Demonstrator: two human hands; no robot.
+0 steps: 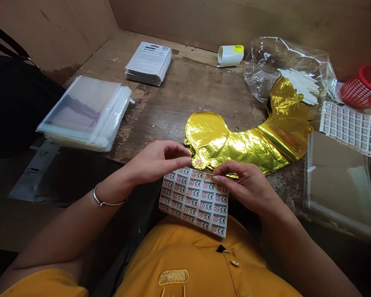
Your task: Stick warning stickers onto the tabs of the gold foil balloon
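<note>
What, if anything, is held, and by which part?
Right hand: the sticker sheet, by its top edge near the right corner. Left hand: can't tell whether it grips anything.

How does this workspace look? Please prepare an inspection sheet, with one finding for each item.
Surface: brown table, worn and scuffed.
Things in work: sticker sheet with CE marks; gold foil piece just beyond it.
Clutter: clear-sleeve stack, card stack, white roll, plastic bag, red basket, second sticker sheet.
Hands: right hand pinches the sheet's upper edge; left hand by the foil's near edge, contact unclear.
Cables: thin dark strands low beside the orange shirt; cannot tell whether cables.
Surroundings: brown panel behind; black strapped item at left.
</note>
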